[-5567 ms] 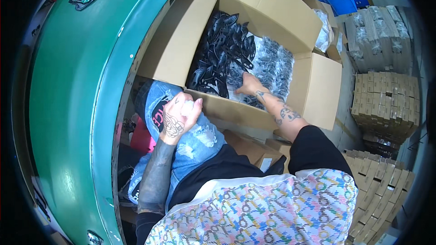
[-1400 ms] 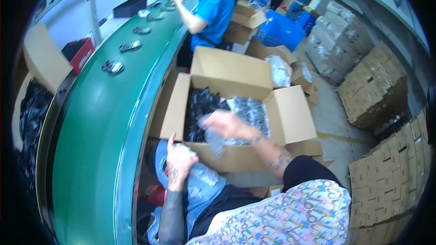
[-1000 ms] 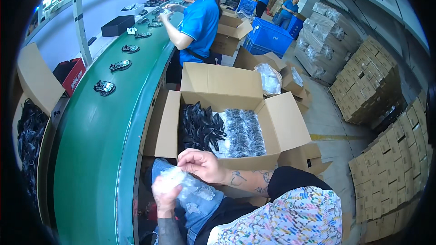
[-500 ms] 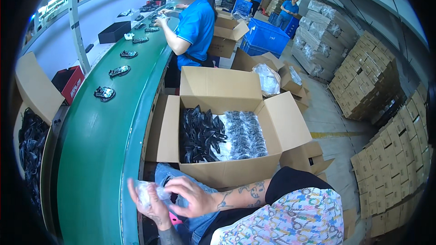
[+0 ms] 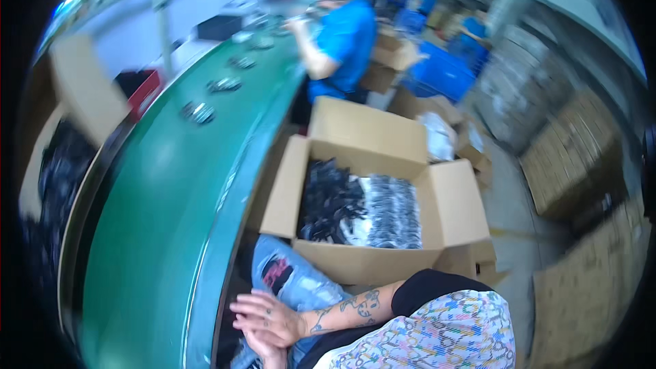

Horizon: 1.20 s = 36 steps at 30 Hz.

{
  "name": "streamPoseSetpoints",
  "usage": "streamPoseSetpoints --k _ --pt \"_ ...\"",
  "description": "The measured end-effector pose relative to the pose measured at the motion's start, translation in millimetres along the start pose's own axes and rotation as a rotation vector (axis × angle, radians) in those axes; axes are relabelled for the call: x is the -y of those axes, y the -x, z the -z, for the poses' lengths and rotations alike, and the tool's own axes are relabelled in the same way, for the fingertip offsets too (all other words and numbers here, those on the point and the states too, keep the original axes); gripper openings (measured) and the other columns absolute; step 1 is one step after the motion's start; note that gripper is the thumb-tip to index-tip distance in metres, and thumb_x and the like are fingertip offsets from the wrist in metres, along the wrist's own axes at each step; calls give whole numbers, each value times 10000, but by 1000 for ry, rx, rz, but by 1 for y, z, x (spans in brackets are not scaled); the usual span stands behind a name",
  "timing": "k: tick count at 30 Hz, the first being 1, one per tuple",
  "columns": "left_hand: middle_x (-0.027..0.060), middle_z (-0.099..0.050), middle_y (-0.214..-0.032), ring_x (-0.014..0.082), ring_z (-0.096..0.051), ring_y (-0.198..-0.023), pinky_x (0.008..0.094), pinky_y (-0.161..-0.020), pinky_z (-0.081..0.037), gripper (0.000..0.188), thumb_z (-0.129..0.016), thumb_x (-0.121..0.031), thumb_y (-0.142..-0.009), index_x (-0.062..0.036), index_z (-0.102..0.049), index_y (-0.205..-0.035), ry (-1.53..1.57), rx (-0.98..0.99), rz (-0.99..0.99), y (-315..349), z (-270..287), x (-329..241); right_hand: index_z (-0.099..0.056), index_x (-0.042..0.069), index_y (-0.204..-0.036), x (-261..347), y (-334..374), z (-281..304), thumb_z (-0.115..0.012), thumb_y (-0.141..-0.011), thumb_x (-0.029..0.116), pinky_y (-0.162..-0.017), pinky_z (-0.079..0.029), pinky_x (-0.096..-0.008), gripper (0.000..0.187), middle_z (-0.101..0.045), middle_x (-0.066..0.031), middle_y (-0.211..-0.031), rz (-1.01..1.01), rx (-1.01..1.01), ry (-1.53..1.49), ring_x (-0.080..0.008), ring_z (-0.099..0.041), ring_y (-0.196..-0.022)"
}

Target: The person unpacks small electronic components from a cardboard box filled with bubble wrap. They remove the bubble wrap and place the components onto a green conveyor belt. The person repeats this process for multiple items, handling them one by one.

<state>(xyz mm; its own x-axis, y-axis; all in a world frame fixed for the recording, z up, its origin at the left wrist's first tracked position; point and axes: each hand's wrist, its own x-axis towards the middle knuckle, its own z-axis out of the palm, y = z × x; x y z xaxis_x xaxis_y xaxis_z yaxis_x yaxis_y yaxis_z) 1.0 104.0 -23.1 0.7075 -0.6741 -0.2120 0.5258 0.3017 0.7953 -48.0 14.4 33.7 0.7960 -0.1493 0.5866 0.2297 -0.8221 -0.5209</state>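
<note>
In front of my lap, at the belt's near edge, my two hands overlap. My right hand [image 5: 277,318] lies over the left, its fingers stretched out toward the belt and nothing visible in them. My left hand [image 5: 265,347] is under it with its fingers mostly hidden, so whether it holds anything cannot be seen. Beyond my knees stands an open cardboard box [image 5: 369,260]. Inside are a heap of black plastic parts [image 5: 328,205] and, to the right, rows of clear-bagged pieces [image 5: 393,212].
A green conveyor belt [image 5: 157,232] runs along my left, carrying dark, shiny parts [image 5: 198,113]. A co-worker [image 5: 348,41] in blue stands beside it. Left of the belt are a red box [image 5: 143,92] and a carton of black parts [image 5: 65,157]. Stacked cartons [image 5: 574,150] stand at right.
The view has swung left, shifting the scene rightward and blurring it. The clear plastic bag seen in my hands is no longer visible. My right hand has come down over the left.
</note>
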Motion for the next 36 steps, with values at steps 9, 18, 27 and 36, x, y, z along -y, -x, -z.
streamPoseSetpoints --k 9,18,27,36 --pt "95 -544 -562 250 -514 -491 372 -512 -421 460 -394 -321 -1015 -42 -566 -692 -742 -453 10 178 84 -110 -619 39 -1076 53 7 -88 -686 -813 183 -860 -488 -452 307 -650 -150 -1020 51 589 -511 -349 -615 -951" --pt "286 -652 -972 400 -625 -981 465 -839 -476 494 -478 -453 -913 -11 -697 -921 -1209 -1277 1075 481 173 -108 -664 34 -968 33 33 -74 -678 -838 95 -716 -483 -334 144 -643 -99 -826 2 864 -530 -230 -621 -753" --pt "318 -516 -1200 417 -454 -1166 539 -1007 -314 458 -642 -318 -717 1 -636 -1046 -1488 -1433 618 442 370 86 -658 62 -901 40 17 -87 -688 -826 99 -671 -482 -305 89 -632 -73 -771 -123 813 -427 -186 -608 -706" --pt "248 -550 -1016 355 -505 -988 492 -888 -374 364 -623 -356 -757 -23 -644 -902 -1270 -1167 1086 384 414 52 -629 60 -867 43 18 -84 -660 -824 74 -556 -451 -267 55 -583 -26 -663 -438 657 -259 -124 -541 -582"
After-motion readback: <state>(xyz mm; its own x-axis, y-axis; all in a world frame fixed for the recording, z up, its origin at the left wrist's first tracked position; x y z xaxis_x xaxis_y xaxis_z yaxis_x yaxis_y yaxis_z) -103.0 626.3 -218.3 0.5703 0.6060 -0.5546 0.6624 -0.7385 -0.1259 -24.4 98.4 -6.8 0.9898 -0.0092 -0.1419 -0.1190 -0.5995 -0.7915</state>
